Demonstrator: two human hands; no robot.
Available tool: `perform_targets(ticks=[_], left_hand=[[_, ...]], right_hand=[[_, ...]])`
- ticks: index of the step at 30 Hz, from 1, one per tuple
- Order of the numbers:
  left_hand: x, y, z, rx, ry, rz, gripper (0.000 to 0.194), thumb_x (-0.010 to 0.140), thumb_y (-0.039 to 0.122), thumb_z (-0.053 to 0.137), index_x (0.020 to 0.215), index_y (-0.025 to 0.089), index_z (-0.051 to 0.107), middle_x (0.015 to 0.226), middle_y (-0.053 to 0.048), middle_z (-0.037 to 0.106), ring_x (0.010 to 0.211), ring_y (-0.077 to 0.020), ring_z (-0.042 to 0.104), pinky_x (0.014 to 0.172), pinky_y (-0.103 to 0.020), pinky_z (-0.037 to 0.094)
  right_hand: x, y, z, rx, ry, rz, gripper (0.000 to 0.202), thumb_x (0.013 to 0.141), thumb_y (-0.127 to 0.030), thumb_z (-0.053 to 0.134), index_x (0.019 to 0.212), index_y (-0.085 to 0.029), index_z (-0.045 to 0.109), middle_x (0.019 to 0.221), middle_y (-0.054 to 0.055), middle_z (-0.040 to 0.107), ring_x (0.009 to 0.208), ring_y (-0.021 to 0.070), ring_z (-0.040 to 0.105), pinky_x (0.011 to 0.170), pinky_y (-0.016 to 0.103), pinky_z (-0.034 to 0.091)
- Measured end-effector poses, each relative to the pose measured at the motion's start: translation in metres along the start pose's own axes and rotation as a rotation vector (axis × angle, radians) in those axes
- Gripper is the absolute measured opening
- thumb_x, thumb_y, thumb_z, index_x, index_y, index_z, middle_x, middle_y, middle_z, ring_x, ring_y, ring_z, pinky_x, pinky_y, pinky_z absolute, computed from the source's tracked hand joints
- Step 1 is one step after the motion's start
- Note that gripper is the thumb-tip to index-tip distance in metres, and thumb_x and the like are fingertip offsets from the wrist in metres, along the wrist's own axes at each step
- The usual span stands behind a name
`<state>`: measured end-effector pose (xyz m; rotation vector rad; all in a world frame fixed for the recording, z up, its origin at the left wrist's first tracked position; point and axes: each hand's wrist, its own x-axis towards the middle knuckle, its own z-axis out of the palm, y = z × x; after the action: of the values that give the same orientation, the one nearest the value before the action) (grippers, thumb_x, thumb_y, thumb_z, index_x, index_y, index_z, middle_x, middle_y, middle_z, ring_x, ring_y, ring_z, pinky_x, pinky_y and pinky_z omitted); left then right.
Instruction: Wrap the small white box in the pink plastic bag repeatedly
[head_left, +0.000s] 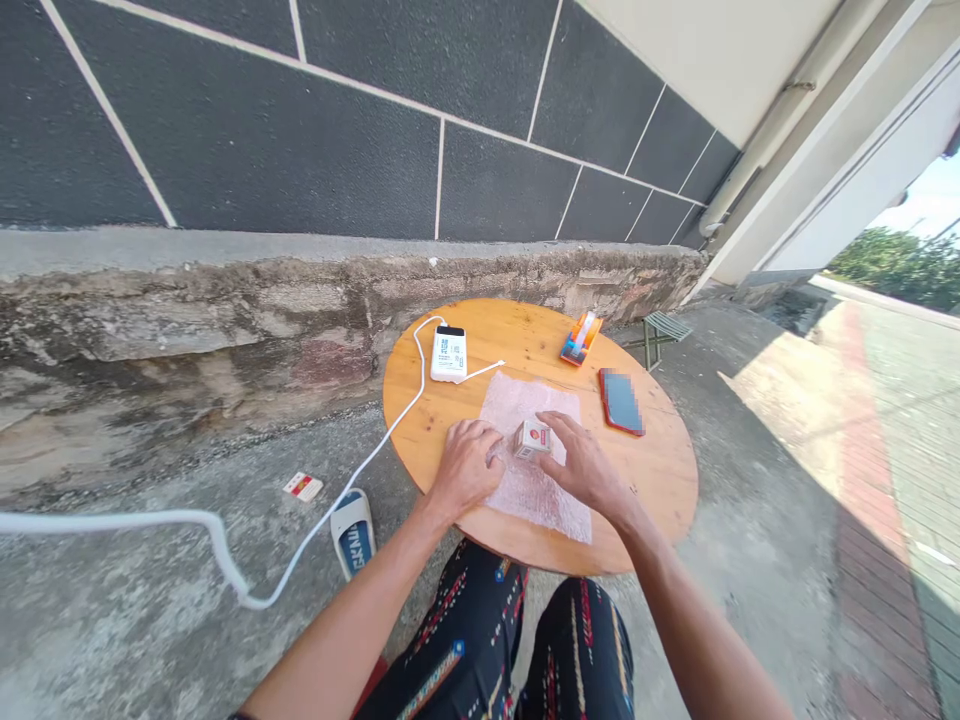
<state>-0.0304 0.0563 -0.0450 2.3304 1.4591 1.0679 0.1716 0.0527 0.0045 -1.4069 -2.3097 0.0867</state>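
Observation:
A small white box with red print (532,438) stands on a sheet of bubble wrap (551,510), which lies on the round wooden table (412,420). My left hand (469,467) rests at the left edge of the wrap, fingers slightly spread, with nothing in it and a small gap between it and the box. At the box's right side is my right hand (581,462), thumb and fingers apart around that side; whether the fingertips touch the box cannot be made out.
A white power bank (448,354) with a white cable (397,420) lies at the table's back left. An orange tape dispenser (581,338) and a phone (621,401) are at the right. Beyond the table stand a tiled wall (337,160) and a folding stool (666,327).

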Motion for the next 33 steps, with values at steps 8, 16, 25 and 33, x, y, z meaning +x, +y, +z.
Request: perform_targets(ticks=[8,16,25,33], left_hand=[[0.001,-0.007,0.004,-0.084,0.045,-0.025,0.033,0.07,0.008,0.049,0.097,0.019,0.065,0.101,-0.004,0.065,0.1,-0.0222,0.053,0.091,-0.037,0.04],[0.002,-0.009,0.002,-0.156,0.082,-0.013,0.032,0.068,0.008,0.049,0.093,0.017,0.066,0.103,-0.006,0.065,0.101,-0.0222,0.055,0.093,-0.038,0.042],[-0.024,0.023,-0.041,-0.192,0.002,0.152,0.029,0.076,0.026,0.059,0.105,0.021,0.064,0.118,-0.007,0.059,0.117,-0.0243,0.048,0.103,-0.042,0.038],[-0.052,0.034,-0.034,0.087,-0.124,0.225,0.046,0.073,0.016,0.061,0.118,0.022,0.057,0.133,-0.008,0.051,0.131,-0.0273,0.036,0.112,-0.051,0.026]], right_hand=[[-0.083,-0.029,-0.004,-0.071,-0.058,-0.071,0.027,0.083,-0.024,0.057,0.111,-0.022,0.057,0.123,0.009,0.055,0.109,0.0257,0.052,0.091,0.042,0.04],[-0.083,-0.042,0.02,-0.302,0.035,-0.096,0.015,0.089,-0.012,0.045,0.089,-0.017,0.06,0.097,0.008,0.063,0.084,0.0208,0.052,0.084,0.038,0.036],[-0.084,-0.041,0.022,-0.179,0.093,-0.036,0.016,0.087,-0.009,0.046,0.088,-0.017,0.06,0.093,0.006,0.063,0.085,0.0194,0.053,0.083,0.037,0.034],[-0.094,-0.045,0.018,-0.11,0.044,-0.018,0.014,0.085,-0.01,0.047,0.081,-0.017,0.058,0.088,0.005,0.063,0.084,0.0194,0.053,0.083,0.037,0.034]])
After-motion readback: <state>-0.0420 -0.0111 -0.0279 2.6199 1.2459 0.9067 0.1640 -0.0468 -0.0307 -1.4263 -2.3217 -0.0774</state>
